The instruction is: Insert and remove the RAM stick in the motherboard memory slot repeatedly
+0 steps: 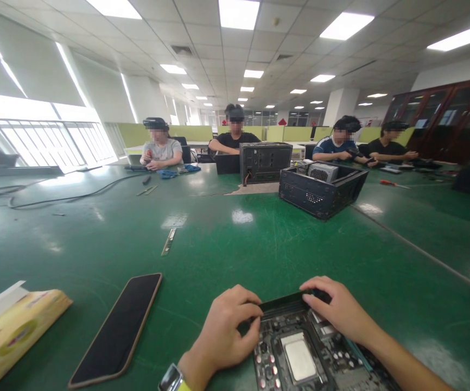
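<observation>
A motherboard [270, 347] lies at the bottom of the view, with a silver processor [300, 355] in its socket. Along its far edge runs a long dark strip [286, 305] that looks like a RAM stick, standing on edge. My left hand [233, 326], with thumb and forefinger nearly together, grips the strip's left end. At the opposite end, my right hand [338, 307] has its thumb on the near side and its fingers over the far side. The fingers partly cover both ends, so I cannot see how the strip sits.
Left of the hands lie a phone [116, 331] and a yellow tissue pack [21, 331]. Another RAM stick [169, 241] rests farther out on the green table [218, 239]. Two computer cases [320, 193] stand beyond it. Several people sit across, near a screwdriver [393, 184] and a cable [76, 191].
</observation>
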`<state>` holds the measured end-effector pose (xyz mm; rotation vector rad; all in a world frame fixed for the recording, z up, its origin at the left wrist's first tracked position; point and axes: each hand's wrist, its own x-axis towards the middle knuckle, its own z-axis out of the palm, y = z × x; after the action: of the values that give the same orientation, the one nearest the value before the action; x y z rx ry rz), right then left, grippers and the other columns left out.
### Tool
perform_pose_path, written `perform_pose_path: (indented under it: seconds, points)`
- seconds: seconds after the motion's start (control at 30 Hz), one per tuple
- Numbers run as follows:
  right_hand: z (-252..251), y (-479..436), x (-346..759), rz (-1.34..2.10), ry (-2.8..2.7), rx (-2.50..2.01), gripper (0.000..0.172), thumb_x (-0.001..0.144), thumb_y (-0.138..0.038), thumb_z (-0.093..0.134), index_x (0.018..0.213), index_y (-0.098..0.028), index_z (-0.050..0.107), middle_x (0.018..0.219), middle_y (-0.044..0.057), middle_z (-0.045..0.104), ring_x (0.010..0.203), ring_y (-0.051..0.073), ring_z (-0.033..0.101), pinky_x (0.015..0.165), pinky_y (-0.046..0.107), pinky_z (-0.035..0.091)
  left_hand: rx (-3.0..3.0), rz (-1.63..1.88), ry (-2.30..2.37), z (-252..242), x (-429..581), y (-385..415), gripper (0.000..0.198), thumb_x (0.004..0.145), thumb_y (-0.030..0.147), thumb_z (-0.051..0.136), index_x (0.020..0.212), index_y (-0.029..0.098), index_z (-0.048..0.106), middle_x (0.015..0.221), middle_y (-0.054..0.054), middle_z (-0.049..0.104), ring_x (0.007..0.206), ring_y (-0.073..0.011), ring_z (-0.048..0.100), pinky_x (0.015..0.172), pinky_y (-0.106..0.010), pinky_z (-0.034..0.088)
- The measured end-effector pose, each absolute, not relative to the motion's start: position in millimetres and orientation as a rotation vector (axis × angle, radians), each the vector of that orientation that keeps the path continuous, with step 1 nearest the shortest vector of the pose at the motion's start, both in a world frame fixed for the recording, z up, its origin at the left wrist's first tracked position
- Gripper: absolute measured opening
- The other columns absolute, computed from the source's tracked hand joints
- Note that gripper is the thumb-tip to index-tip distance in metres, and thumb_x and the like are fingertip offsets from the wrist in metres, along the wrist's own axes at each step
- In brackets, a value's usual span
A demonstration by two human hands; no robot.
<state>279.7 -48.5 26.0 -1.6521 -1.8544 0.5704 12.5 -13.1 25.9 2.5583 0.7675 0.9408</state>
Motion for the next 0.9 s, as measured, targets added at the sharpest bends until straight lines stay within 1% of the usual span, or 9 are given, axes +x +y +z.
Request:
perform_pose_path:
  seconds: [0.27, 0.4, 0.6, 0.7, 0.9]
  points:
    - [28.5, -48.8, 277.8, 0.580, -1.821, -1.665, 0.023, 0.082, -0.034, 0.053, 0.093, -0.022, 0.070, 0.095, 0.005, 0.070, 0.093, 0.023, 0.060, 0.087, 0.038, 0.043, 2.566, 0.968, 0.779, 24.6, 11.9, -13.2, 0.020, 0.076, 0.012, 0.050, 0.077, 0.019, 0.068, 0.085, -0.006, 0.068, 0.078, -0.0191, 0.060, 0.070, -0.031, 0.048]
    - [27.7, -48.2, 278.0, 0.582, -1.826, -1.634, 0.021, 0.083, -0.033, 0.053, 0.086, -0.021, 0.070, 0.091, 0.004, 0.070, 0.091, 0.022, 0.061, 0.085, 0.036, 0.043, 2.557, 0.981, 0.768, 24.5, 12.6, -11.4, 0.020, 0.077, 0.011, 0.049, 0.075, 0.018, 0.067, 0.084, -0.006, 0.069, 0.078, -0.0188, 0.061, 0.070, -0.031, 0.048]
    - [24.9, -48.4, 279.8, 0.605, -1.835, -1.572, 0.018, 0.083, -0.032, 0.055, 0.082, -0.021, 0.069, 0.089, 0.003, 0.070, 0.089, 0.020, 0.060, 0.085, 0.034, 0.043, 2.534, 1.054, 0.764, 23.2, 13.5, -10.2, 0.018, 0.069, 0.008, 0.050, 0.068, 0.017, 0.065, 0.076, -0.005, 0.069, 0.071, -0.0184, 0.060, 0.066, -0.030, 0.048]
    - [25.9, -48.8, 279.5, 0.605, -1.838, -1.580, 0.018, 0.083, -0.032, 0.054, 0.081, -0.021, 0.069, 0.090, 0.003, 0.070, 0.090, 0.020, 0.060, 0.085, 0.035, 0.042, 2.532, 1.058, 0.745, 23.1, 12.8, -11.3, 0.018, 0.069, 0.008, 0.049, 0.066, 0.018, 0.064, 0.079, -0.005, 0.070, 0.072, -0.0184, 0.061, 0.066, -0.030, 0.049]
    - [25.0, -47.5, 278.6, 0.608, -1.829, -1.637, 0.020, 0.082, -0.034, 0.055, 0.089, -0.022, 0.069, 0.093, 0.004, 0.069, 0.092, 0.022, 0.060, 0.086, 0.037, 0.043, 2.529, 1.048, 0.742, 20.8, 11.3, -9.5, 0.018, 0.074, 0.010, 0.050, 0.074, 0.019, 0.066, 0.086, -0.006, 0.071, 0.076, -0.0186, 0.063, 0.070, -0.032, 0.049]
